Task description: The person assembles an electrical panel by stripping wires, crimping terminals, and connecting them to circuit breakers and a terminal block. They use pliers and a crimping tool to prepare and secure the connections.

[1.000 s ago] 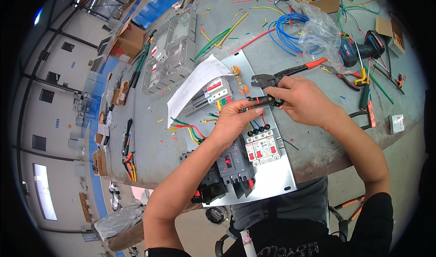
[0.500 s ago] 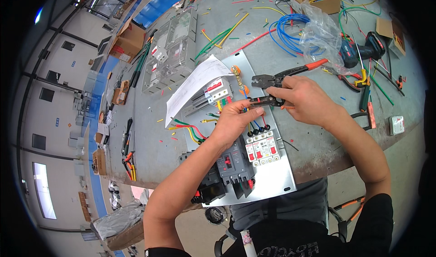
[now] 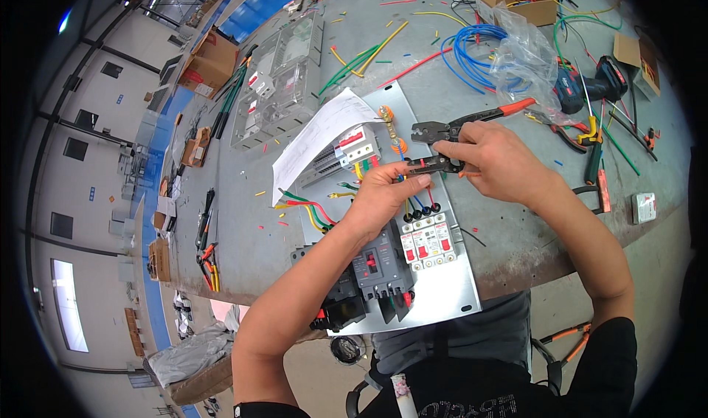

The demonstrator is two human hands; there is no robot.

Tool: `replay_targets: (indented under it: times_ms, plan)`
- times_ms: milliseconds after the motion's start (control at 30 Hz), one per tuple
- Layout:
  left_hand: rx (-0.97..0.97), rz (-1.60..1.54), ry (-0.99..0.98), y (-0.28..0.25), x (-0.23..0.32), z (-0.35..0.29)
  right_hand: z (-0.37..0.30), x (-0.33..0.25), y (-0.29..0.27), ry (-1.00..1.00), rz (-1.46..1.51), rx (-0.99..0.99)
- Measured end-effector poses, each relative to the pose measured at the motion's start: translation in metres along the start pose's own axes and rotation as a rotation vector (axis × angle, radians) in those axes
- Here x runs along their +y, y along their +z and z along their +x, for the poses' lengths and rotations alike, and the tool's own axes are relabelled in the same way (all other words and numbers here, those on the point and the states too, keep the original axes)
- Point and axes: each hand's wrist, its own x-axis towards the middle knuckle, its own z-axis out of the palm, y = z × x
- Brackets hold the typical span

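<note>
My right hand (image 3: 498,160) is closed around a black-jawed wire stripper (image 3: 436,166), with a bit of its orange grip showing. The fingers of my left hand (image 3: 382,200) pinch together right at the stripper's jaws. Thin red and blue wires (image 3: 422,194) run beneath them, and what exactly they pinch is partly hidden. Crimping pliers (image 3: 479,117) with a red handle reach out just beyond my right hand. Below both hands lies a metal mounting plate (image 3: 450,292), bearing small white circuit breakers (image 3: 428,244) and a larger dark breaker (image 3: 377,267).
A paper sheet (image 3: 321,139) leans over parts on the plate. Left of it stands a clear-lidded grey box (image 3: 284,86). Blue wire coils (image 3: 472,56), a plastic bag (image 3: 525,67) and a cordless drill (image 3: 590,84) occupy the far right. Cut wire pieces are scattered about.
Both hands keep nearly the same place and grip. The whole view has shifted very slightly, and nothing else visibly differs.
</note>
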Motion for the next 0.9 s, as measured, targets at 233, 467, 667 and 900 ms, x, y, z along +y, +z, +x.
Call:
replay_targets:
  times_ms: [233, 467, 667, 900]
  plan:
    - [-0.01, -0.006, -0.008, -0.0006, 0.0002, -0.0001, 0.0017, -0.0015, -0.0026, 0.028, 0.047, -0.038]
    - [-0.004, 0.015, -0.003, -0.0006, 0.0, 0.0004, 0.0018, -0.0034, -0.0048, 0.026, 0.045, -0.033]
    - [-0.001, 0.013, -0.011, -0.0008, -0.0003, 0.0007, 0.0014, -0.0036, -0.0044, 0.039, 0.06, -0.04]
    - [-0.001, 0.024, -0.025, -0.0001, 0.0019, -0.0002, 0.0015, -0.0018, -0.0041, 0.028, 0.054, -0.045]
